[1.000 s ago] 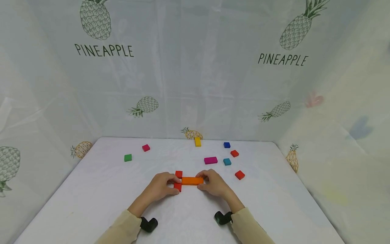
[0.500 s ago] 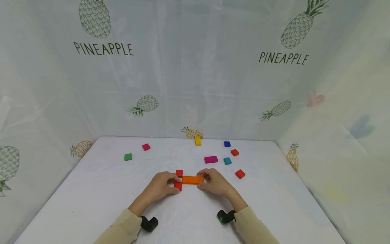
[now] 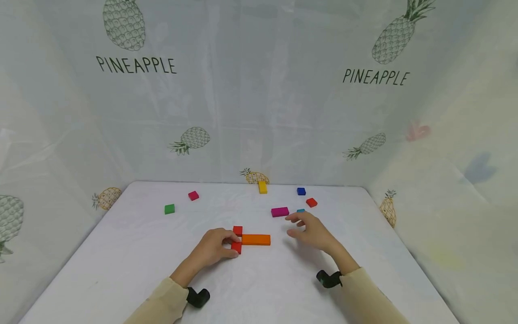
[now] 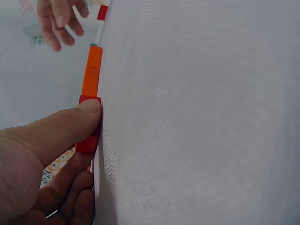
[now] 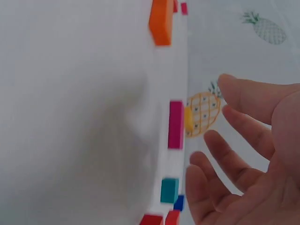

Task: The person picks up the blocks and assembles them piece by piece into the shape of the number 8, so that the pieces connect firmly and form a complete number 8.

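Note:
My left hand (image 3: pixel 214 246) holds the nearer red block (image 3: pixel 236 248) between thumb and fingers. A second red block (image 3: pixel 238 230) lies just beyond it. To their right an orange bar (image 3: pixel 256 240) lies sideways, its left end against the red pair. In the left wrist view the thumb presses the red block (image 4: pixel 87 145) beside the orange bar (image 4: pixel 92 70). My right hand (image 3: pixel 313 231) hovers with fingers spread and nothing in them. It is close to the magenta bar (image 3: pixel 280 212) and partly covers the teal block (image 3: pixel 301 210). The right wrist view shows this hand (image 5: pixel 243 159) beside the magenta bar (image 5: pixel 176 124).
Farther back on the white table (image 3: pixel 121 270) lie a yellow bar (image 3: pixel 262 187), a blue block (image 3: pixel 301 191) and an orange-red block (image 3: pixel 311 202). A green block (image 3: pixel 169 209) and a pinkish-red block (image 3: pixel 193 195) lie at the back left. A pineapple-print cloth (image 3: pixel 259 99) hangs behind.
My right hand has let go of the orange bar's right end and moved right and up, now covering a red block visible earlier. The left hand stays on the red block.

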A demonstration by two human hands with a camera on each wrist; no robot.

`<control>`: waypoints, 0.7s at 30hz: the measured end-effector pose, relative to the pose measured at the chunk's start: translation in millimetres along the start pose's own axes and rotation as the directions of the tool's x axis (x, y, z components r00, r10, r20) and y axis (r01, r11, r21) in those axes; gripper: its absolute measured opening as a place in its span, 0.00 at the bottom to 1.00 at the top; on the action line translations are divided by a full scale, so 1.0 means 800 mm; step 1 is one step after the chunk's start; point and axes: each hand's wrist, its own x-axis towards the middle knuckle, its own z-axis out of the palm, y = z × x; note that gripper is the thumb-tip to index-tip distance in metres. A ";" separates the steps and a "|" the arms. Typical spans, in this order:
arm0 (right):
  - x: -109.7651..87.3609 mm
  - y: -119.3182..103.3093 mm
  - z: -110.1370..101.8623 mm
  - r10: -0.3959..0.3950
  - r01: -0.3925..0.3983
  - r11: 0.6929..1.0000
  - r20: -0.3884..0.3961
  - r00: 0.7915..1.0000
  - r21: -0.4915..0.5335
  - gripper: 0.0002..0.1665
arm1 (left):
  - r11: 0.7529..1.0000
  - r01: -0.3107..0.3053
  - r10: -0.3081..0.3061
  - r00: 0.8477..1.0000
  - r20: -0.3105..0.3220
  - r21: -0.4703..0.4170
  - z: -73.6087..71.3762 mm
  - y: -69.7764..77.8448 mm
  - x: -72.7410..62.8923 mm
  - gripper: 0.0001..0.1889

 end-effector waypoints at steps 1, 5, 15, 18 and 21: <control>-0.001 0.003 -0.004 -0.010 0.009 0.999 -0.024 1.000 -0.033 0.24 | 1.000 0.001 -0.001 1.000 -0.001 0.003 0.000 -0.001 0.000 0.16; -0.008 0.018 -0.018 -0.031 0.018 0.992 -0.103 0.994 -0.125 0.24 | 1.000 0.001 -0.001 1.000 -0.001 0.002 -0.001 -0.002 0.000 0.16; -0.016 0.063 -0.036 0.033 -0.082 0.962 -0.188 0.982 -0.260 0.27 | 1.000 0.000 0.000 1.000 -0.002 0.006 -0.001 -0.001 0.000 0.16; -0.018 0.070 -0.042 0.048 -0.098 0.956 -0.183 0.982 -0.276 0.28 | 1.000 -0.001 0.001 1.000 -0.003 0.005 -0.001 -0.002 0.001 0.15; -0.019 0.074 -0.047 0.051 -0.096 0.957 -0.168 0.984 -0.273 0.31 | 1.000 0.003 -0.003 1.000 0.000 0.005 -0.001 -0.002 0.001 0.16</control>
